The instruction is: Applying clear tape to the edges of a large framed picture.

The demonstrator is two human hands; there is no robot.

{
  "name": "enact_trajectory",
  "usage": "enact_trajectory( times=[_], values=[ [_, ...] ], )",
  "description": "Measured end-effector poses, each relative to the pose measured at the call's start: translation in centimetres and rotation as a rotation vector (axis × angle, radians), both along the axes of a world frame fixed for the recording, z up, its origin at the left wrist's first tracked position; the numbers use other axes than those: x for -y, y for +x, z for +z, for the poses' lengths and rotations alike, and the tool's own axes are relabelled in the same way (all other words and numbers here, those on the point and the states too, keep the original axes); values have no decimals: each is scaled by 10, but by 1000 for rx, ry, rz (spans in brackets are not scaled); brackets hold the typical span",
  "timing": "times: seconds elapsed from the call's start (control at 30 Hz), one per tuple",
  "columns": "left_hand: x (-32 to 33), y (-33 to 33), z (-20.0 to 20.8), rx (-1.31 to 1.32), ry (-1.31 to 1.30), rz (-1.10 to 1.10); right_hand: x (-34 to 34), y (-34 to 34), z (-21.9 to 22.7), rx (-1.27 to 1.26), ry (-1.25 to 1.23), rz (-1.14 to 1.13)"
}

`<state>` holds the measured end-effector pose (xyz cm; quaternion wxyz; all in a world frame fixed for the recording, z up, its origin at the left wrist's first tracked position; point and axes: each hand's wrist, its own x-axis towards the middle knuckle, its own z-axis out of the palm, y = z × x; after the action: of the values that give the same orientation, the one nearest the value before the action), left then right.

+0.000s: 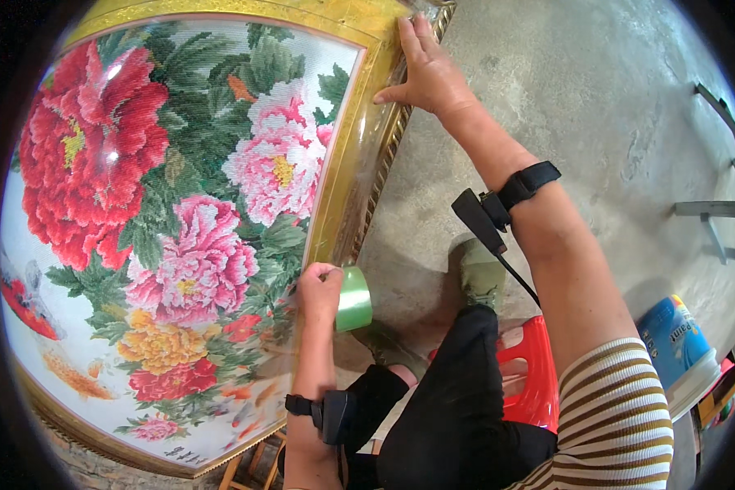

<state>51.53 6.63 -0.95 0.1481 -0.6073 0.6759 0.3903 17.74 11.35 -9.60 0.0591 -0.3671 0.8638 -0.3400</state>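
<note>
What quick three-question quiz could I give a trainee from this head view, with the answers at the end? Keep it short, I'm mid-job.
1. Which of the person's hands is at the green tape roll?
2. True or false: the right hand is on the gold frame around the flower picture.
3. What colour is the plastic stool? A) blue B) red C) white

Key:
1. The left hand.
2. True.
3. B.
</note>
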Motion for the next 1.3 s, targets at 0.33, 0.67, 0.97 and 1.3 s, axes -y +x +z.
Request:
enact_trajectory(
  times=[0.33,0.67,0.97,1.3],
  values=[
    [-2,0,28,-54,140,103,-26,11,1,372,-175,-262],
    [-17,-18,61,-106,415,273,-38,99,17,1806,-426,-407],
    [-15,-22,65,-143,450,250,-29,97,35,1708,-615,-592],
    [-7,-23,69,-142,372,185,-26,98,54,1537,-656,-673]
  ],
)
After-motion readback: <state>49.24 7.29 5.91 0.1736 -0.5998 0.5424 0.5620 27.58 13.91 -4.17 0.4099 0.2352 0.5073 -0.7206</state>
